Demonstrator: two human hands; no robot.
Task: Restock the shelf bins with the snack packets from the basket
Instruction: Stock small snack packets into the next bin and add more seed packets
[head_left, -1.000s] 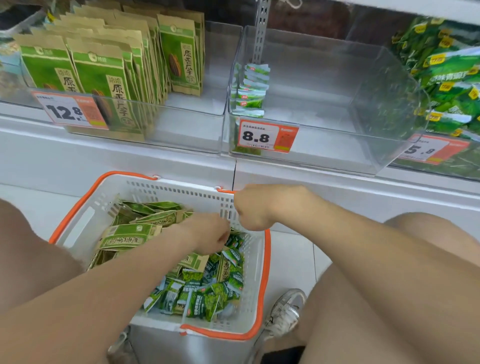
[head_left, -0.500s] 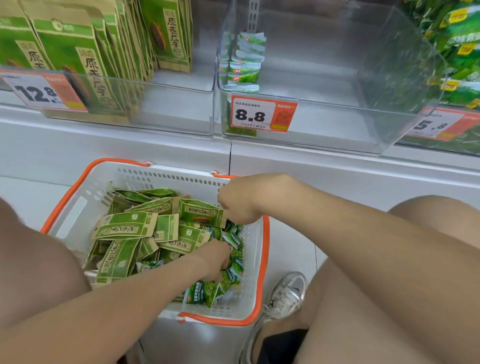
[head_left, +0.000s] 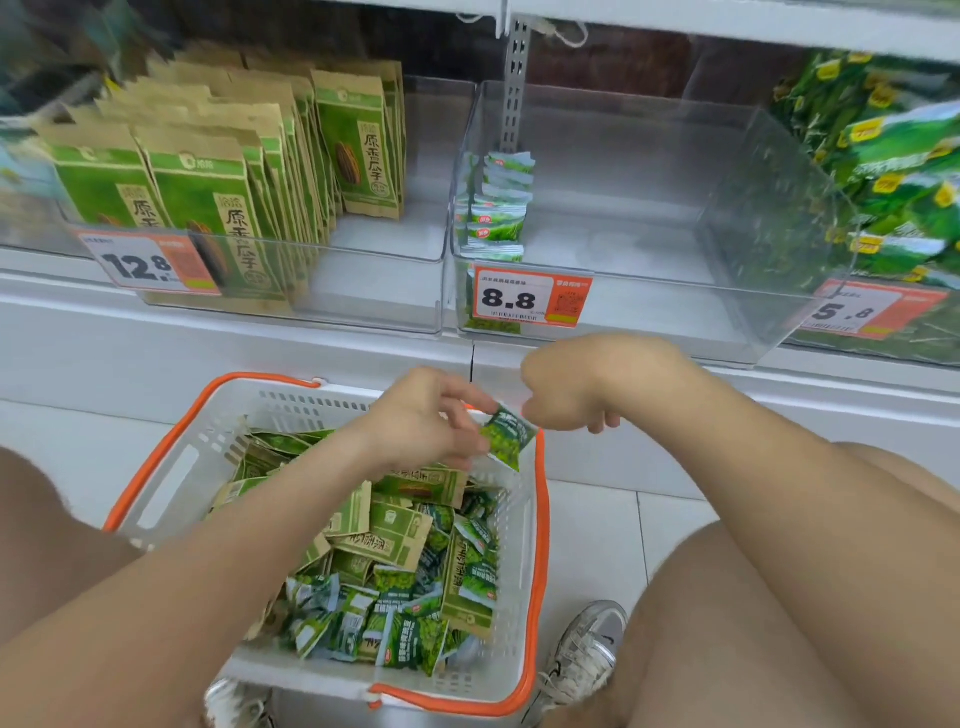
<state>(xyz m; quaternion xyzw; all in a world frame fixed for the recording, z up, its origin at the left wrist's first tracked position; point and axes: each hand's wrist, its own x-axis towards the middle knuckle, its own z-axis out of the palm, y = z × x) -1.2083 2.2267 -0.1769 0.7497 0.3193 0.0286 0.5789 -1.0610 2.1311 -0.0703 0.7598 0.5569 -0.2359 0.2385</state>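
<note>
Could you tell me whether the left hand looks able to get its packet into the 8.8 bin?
Likely yes: the left hand holds the packet just below the bin, whose open top looks unobstructed.

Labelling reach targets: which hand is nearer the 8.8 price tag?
Right. The right hand sits just below the 8.8 price tag; the left hand, pinching a small green packet, is lower and to the tag's left, over the basket.

Small green packet (head_left: 506, 435) up over the basket's far right corner!
The left hand (head_left: 426, 421) pinches it, tilted, above the orange-rimmed white basket (head_left: 171, 478), heaped with kraft-and-green and small glossy green packets (head_left: 395, 597). The clear middle shelf bin (head_left: 649, 317) holds one row of small packets (head_left: 498, 208) along its left wall.
</note>
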